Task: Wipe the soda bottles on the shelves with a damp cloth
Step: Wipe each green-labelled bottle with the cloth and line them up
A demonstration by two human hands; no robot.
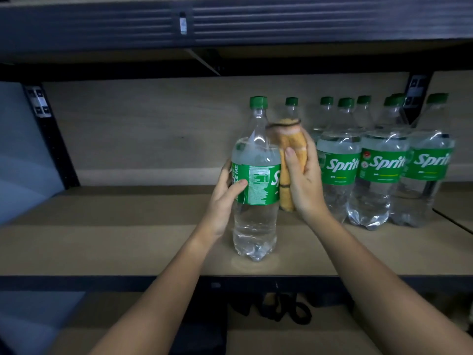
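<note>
Left hand [225, 190] grips the clear plastic Sprite bottle with green cap and green label [254, 180] at label height, thumb across the front of the label, other fingers curled round the far side and mostly hidden. Right hand [302, 175] grips a folded yellow-orange cloth with dark stitched edge [290, 149], thumb on the front of the cloth, fingers wrapped behind it. Cloth is pressed against the right side of the held bottle, covering from the shoulder down past the label; its lower end hangs below the palm. Both forearms are bare and reach in from the bottom of the view.

Held bottle stands upright, base on or just at the wooden shelf board [128, 239]; contact hard to confirm. It sits forward on the board, near the front edge, apart from the others. Label back panel with small print faces the camera, start of the white logo shows at the right edge.

To the right, a cluster of matching clear Sprite bottles with green caps [378, 170] stands upright in rows further back on the same board, packed touching each other. One more green-capped bottle [291, 106] shows behind the cloth, mostly hidden.

Pale wooden back panel [153, 129] is behind everything. Black metal uprights stand at left [48, 139] and right. Dark upper shelf edge [230, 26] runs across the top. Below the board's dark front rim, a lower level holds black looped straps [289, 310], blurry.
</note>
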